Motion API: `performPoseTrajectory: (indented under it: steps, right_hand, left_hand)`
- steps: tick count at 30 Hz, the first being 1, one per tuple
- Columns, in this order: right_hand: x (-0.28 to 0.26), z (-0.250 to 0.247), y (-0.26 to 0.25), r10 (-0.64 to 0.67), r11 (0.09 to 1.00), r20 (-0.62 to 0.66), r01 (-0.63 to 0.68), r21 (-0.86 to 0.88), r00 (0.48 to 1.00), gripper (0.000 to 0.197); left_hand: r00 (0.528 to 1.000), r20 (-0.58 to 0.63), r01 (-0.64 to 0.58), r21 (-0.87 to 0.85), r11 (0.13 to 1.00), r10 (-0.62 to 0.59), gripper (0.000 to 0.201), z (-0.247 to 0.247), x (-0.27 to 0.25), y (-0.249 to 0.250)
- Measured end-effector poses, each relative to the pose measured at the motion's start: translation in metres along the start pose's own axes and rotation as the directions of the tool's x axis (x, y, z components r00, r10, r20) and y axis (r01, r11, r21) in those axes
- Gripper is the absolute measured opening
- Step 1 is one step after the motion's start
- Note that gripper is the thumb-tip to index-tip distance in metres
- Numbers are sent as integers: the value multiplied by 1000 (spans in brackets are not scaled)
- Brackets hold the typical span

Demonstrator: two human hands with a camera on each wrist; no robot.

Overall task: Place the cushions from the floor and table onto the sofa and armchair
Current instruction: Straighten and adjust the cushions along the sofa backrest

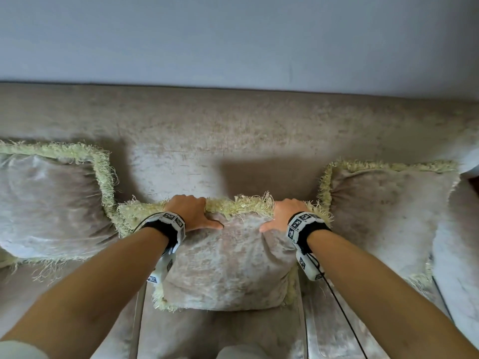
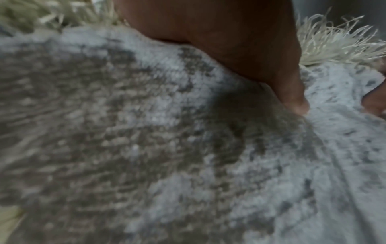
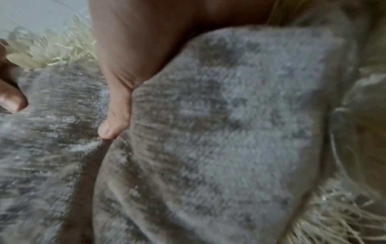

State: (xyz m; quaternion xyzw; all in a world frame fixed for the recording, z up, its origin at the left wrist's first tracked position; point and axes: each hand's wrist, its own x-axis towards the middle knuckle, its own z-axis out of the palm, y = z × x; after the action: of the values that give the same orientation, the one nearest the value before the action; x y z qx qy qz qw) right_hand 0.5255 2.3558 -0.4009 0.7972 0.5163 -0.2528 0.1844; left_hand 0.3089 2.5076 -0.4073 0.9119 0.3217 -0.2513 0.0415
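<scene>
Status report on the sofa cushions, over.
Left hand and right hand both grip top edge of middle beige velvet fringed cushion, on beige velvet sofa. Matching cushions flank it: left one overlapping, right one close.

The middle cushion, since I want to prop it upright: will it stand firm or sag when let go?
Probably soft: the middle cushion dents and creases under both thumbs. It may slump without support, so leaning it on the sofa back seems wise. The left hand and right hand lift it by its top edge, suggesting it is light.
</scene>
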Motion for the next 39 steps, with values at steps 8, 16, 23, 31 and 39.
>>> performPoseTrajectory:
  steps: [8, 16, 23, 31, 39]
  right_hand:
    - [14, -34, -2, -14, 999, -42, 13, -29, 999, 66]
    - [41, -59, 3, 1, 999, -81, -4, -43, 997, 66]
    - [63, -70, 11, 17, 999, -118, -23, -49, 993, 65]
    - [104, -74, 22, 55, 998, -155, -57, -11, 986, 82]
    - [141, -62, 18, 121, 990, -268, -136, -38, 956, 89]
  left_hand:
    - [999, -33, 27, 17, 999, -26, 87, -23, 16, -17]
    - [996, -49, 73, -3, 997, -73, 83, -44, 37, -26]
    - [995, -47, 84, 25, 996, -83, 90, -58, 66, -28]
    - [984, -87, 156, -27, 987, -158, 88, -60, 105, -35]
    - [944, -131, 288, -125, 950, -303, 83, -41, 127, -42]
